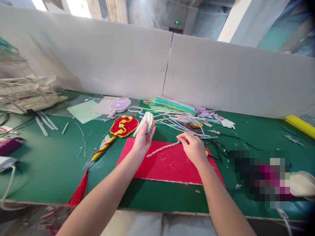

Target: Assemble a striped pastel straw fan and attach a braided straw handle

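Observation:
My left hand (144, 139) is raised over the back left edge of a red board (169, 167), its fingers round a pastel striped piece (147, 119). Between the pinched fingertips of my right hand (193, 146) is one end of a twisted pale strip (162, 149), whose other end points left over the board. Left of the board lies a red and yellow fan-shaped piece (125, 126) with a twisted handle and a red tassel (80, 190).
Colored strips (169, 106) are heaped behind the board. A purple fan shape (120, 104) and a green sheet (83, 110) lie at the back left. A wire rack (24, 85) stands far left. Black cords (219, 147) and a yellow bar (301, 127) are on the right.

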Motion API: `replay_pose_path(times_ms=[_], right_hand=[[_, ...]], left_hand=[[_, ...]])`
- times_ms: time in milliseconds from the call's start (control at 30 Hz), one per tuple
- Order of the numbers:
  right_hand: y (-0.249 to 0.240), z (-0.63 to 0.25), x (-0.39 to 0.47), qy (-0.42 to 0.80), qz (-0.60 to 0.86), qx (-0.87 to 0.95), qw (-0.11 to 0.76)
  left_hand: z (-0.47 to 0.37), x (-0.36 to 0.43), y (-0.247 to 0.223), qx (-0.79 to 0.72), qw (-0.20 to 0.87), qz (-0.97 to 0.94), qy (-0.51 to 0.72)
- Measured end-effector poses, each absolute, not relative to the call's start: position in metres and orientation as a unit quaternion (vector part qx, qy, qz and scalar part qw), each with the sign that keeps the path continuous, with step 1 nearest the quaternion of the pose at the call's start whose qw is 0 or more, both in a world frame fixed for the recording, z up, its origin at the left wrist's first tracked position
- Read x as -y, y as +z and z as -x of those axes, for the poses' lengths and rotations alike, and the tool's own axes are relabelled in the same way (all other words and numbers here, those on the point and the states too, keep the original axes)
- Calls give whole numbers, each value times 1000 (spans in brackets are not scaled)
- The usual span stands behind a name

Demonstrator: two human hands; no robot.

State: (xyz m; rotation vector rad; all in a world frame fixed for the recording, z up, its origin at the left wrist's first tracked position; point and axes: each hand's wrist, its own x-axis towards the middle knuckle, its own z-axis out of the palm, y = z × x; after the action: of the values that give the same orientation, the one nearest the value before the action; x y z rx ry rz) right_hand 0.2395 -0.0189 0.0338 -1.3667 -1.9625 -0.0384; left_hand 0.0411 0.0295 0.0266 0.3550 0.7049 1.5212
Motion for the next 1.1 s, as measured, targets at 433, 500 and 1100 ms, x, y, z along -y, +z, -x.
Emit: replay_pose_path(times_ms=[433,500,1100], right_hand=[[30,-241,17,-2,540,759,363],[30,-240,17,3,540,758,366],[30,-241,16,26,539,756,369]], left_hand=[[-42,-28,27,-315,651,-181,667],[-42,-28,26,-313,649,-188,668],[-41,-30,25,-316,656,-175,663]])
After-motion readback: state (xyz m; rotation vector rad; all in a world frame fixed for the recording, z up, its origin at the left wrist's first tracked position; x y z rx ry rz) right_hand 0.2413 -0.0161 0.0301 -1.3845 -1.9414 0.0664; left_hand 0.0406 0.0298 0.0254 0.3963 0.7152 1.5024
